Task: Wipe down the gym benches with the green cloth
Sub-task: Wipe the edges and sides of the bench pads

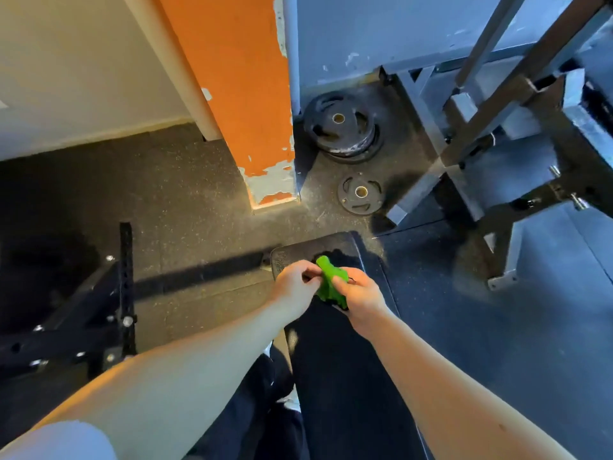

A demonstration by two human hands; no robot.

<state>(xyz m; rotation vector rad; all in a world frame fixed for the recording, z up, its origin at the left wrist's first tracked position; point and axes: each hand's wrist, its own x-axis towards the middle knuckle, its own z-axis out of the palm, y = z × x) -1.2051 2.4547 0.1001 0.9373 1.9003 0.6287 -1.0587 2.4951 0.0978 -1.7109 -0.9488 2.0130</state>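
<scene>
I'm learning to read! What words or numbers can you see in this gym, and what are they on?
No text can be read here.
Black padded gym bench: a pressed-in mark near its far end, too blurred to read.
Large black round weight plate and small black round weight plate: any lettering too blurred to read.
Crumpled green cloth: no print visible.
</scene>
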